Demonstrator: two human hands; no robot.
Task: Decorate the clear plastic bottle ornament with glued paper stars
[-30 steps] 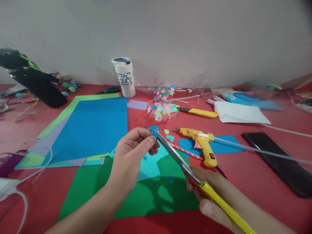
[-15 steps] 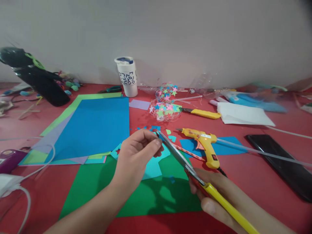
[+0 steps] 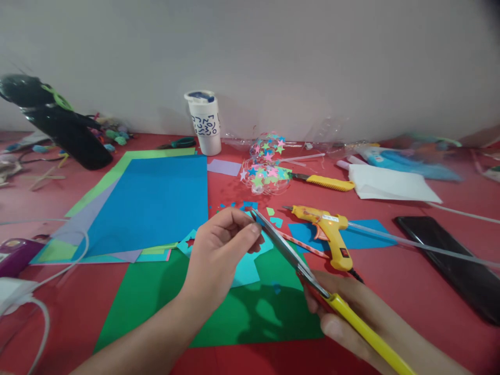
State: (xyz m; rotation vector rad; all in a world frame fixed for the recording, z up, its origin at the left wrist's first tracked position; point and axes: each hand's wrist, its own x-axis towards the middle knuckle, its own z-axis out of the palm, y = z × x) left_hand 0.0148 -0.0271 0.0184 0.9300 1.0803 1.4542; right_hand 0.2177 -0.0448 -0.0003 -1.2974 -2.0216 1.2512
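My right hand (image 3: 344, 307) is wrapped round the yellow-and-red handles of a pair of scissors (image 3: 284, 250), whose blades point up and left, close together. The blade tips reach the fingertips of my left hand (image 3: 222, 245). Thumb and fingers of that hand are pinched on a small piece of blue paper (image 3: 258, 221), mostly hidden by the fingers and blades. Under both hands lies a green sheet (image 3: 156, 307), with light-blue paper offcuts (image 3: 246, 273) on it. Small blue paper scraps (image 3: 250, 204) are scattered just beyond my left hand.
A yellow glue gun (image 3: 328, 229) with a long glue stick lies right of the scissors, near a black phone (image 3: 441, 260). Coloured sheets (image 3: 164, 203) are stacked at left. Behind stand a white tumbler (image 3: 205, 125), a star-covered decoration (image 3: 267, 161) and a yellow cutter (image 3: 328, 182).
Almost nothing differs. My left hand has shifted very slightly to the right at the scissor tips; the scissors stay in my right hand at the same angle.
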